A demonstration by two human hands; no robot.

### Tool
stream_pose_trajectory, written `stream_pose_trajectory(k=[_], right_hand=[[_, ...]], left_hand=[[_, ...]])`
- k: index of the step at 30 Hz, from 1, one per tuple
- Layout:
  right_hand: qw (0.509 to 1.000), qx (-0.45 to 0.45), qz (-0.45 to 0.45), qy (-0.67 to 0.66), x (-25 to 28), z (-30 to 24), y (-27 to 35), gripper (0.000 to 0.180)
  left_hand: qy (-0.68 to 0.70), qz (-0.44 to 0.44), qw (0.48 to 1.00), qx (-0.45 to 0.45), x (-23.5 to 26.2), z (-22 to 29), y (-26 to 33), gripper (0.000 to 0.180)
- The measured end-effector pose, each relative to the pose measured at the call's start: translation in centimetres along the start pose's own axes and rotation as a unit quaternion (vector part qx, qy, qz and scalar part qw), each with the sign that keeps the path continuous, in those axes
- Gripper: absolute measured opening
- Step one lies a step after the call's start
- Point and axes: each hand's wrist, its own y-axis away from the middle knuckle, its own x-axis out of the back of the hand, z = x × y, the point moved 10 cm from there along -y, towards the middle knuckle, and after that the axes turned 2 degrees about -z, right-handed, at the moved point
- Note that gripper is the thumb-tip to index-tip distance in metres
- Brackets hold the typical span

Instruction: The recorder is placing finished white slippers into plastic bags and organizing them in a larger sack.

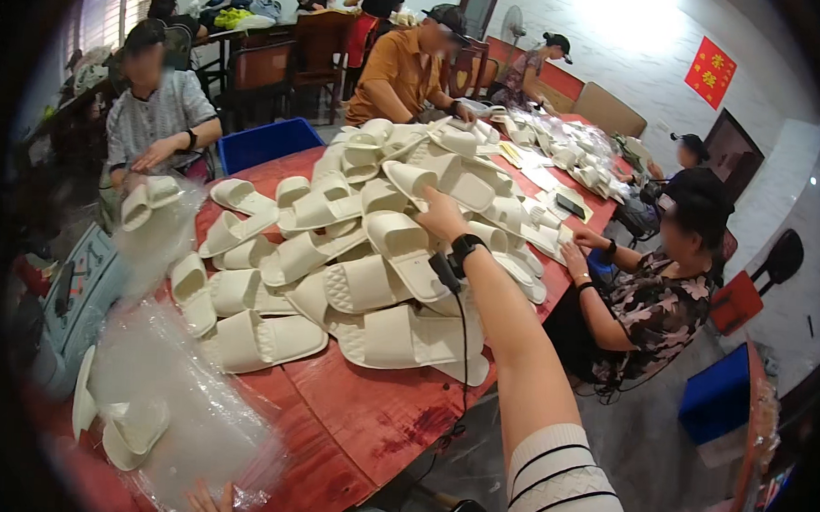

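White foam slippers (373, 254) lie in a big heap on the red table (366, 419). My right hand (441, 216) reaches into the top of the heap; I cannot tell if its fingers are shut. I think I should grab just one slipper, gently, so the heap stays put. My left hand (212, 504) rests flat on the clear plastic bags (175, 401) near me, fingers spread.

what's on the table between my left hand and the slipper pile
Head view: clear plastic bags lie there, beyond the left hand; then the slipper pile.
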Motion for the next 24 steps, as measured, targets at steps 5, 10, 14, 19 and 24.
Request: stream_pose_trajectory(k=[5, 10, 14, 19, 24], right_hand=[[0.995, -0.071, 0.038, 0.054, 2.9, 0.6, 1.8, 0.025], [0.990, 0.024, 0.138, -0.002, 8.4, -4.9, 5.5, 0.041], [0.969, 0.171, 0.178, -0.025, 10.4, -11.8, 12.4, 0.039], [0.961, 0.267, 0.069, -0.016, 6.4, -18.8, 25.3, 0.051], [0.916, 0.395, -0.006, 0.066, -2.6, -19.5, 35.8, 0.051]], left_hand=[[0.016, 0.027, 0.999, -0.014, 0.8, 1.3, -0.5, 0.079], [0.044, 0.121, 0.987, -0.095, 0.6, 1.4, -0.8, 0.081], [0.059, 0.105, 0.992, -0.043, 3.1, 2.6, 0.7, 0.078], [0.090, 0.094, 0.991, -0.018, 4.6, 3.5, 1.4, 0.084], [0.091, 0.112, 0.989, -0.036, 6.1, 3.3, 1.9, 0.084]])
